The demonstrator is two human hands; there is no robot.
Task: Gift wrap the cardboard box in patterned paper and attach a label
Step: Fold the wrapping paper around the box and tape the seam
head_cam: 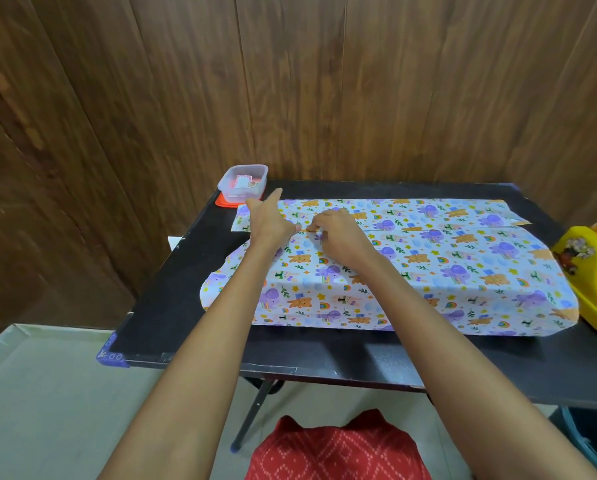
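Observation:
A flat box wrapped in patterned paper (428,271) with bears, elephants and rainbows lies on the black table (186,292). The near flap is folded over the top and meets the far flap (428,210) along a seam. My right hand (338,233) has curled fingers and pinches a thin tan strip of tape (305,230) at the left part of that seam. My left hand (267,220) rests its edge on the paper just left of the strip, index finger and thumb straight and pointing away. The cardboard itself is hidden under the paper.
A clear plastic container (243,183) with small labels sits on an orange lid (222,201) at the table's far left corner. A yellow tape dispenser (594,271) stands at the right edge. A pale tray (30,375) lies lower left. A wood wall stands behind.

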